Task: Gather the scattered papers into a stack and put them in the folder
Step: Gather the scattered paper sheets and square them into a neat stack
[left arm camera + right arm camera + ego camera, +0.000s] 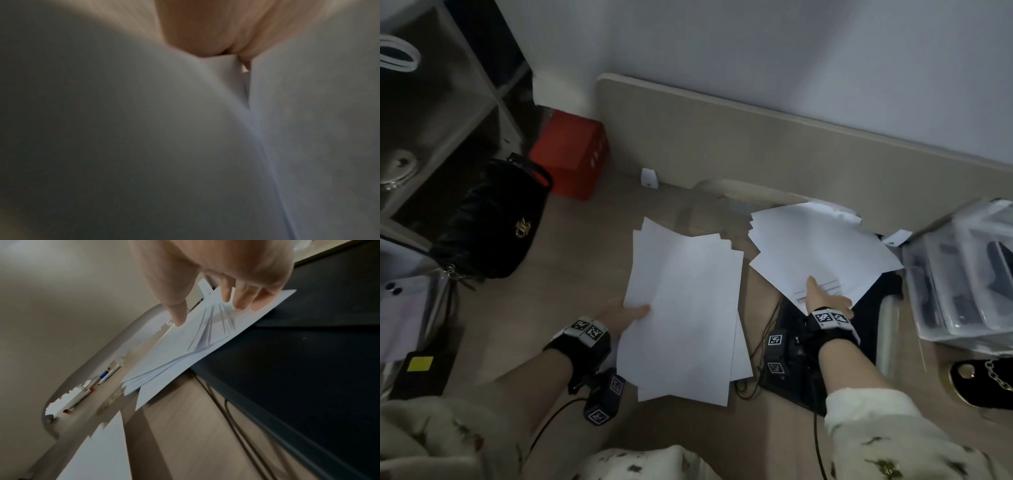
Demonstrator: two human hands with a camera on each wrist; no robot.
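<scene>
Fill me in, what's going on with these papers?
A person is gathering loose white sheets on a wooden desk. The left grip holds one rough bundle of sheets by its edge, thumb on top. The right grip rests its fingers on a second fanned pile further right, which lies partly over a black surface. The two lots are not yet merged.

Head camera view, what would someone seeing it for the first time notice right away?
White paper stands out in the dim room: a loose sheaf gripped by the left hand at centre, and a fanned pile to the right with the right hand resting on it. Then the red box at upper left, near a black bag.
</scene>
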